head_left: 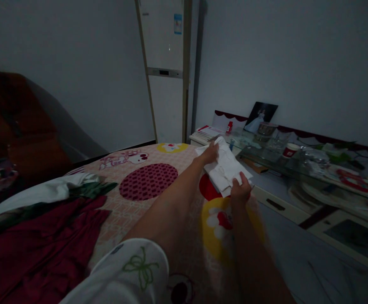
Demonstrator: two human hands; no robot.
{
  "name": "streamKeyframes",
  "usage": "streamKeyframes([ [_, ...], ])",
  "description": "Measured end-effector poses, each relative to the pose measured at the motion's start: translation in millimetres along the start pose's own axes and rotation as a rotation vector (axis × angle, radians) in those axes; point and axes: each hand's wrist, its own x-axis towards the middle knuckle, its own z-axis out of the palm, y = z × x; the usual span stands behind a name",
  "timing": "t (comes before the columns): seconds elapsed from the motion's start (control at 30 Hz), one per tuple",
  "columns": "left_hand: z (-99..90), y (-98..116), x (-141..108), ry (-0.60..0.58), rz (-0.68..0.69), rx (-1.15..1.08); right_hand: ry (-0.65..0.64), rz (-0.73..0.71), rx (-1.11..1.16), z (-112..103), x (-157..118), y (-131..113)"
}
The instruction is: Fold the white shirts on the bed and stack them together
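Note:
A folded white cloth garment [226,166] is at the right far part of a patterned bedspread [184,219], close to the edge. My left hand [212,153] grips its far left side, with the fingers partly hidden by the cloth. On the near right corner, my right hand [241,189] pinches the fabric between thumb and fingers. The garment lies in several layers, slightly tilted. What kind of garment it is, I cannot make out.
At left on the bed lie a dark red garment [44,253] and a white garment [51,192]. A glass-topped cabinet [275,202] along the right wall bears a paper cup [290,150] and clutter. A tall white air conditioner [166,105] stands in the corner.

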Motion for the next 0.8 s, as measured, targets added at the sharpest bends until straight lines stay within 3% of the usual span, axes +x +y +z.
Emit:
streamKeyframes([
  [0.07,17.1,-4.2,-10.9,-0.092,-0.003,-0.002,0.002,-0.035,-0.099,2.7,-2.8,5.0],
  [0.13,29.9,-7.8,-28.3,-0.101,-0.013,0.004,0.007,-0.083,-0.168,4.0,-4.3,9.9],
  [0.27,29.6,-12.3,-73.7,-0.023,-0.049,0.039,0.044,-0.111,-0.222,1.0,-7.2,7.7],
  [0.37,7.4,-16.6,-112.5,-0.029,-0.128,0.084,0.034,-0.192,-0.275,-2.4,-15.1,-8.8],
  [0.5,-33.3,-26.4,-171.0,-0.197,-0.198,0.167,-0.086,-0.414,-0.272,2.7,-34.9,-32.4],
  [0.67,-86.9,-38.2,-248.0,-0.211,-0.363,0.25,-0.507,-0.65,-0.158,28.1,-67.8,-28.2],
  [0.8,-129.5,-51.7,-303.3,-0.159,-0.632,0.395,-0.803,-0.785,-0.173,45.3,-89.2,-10.3],
])
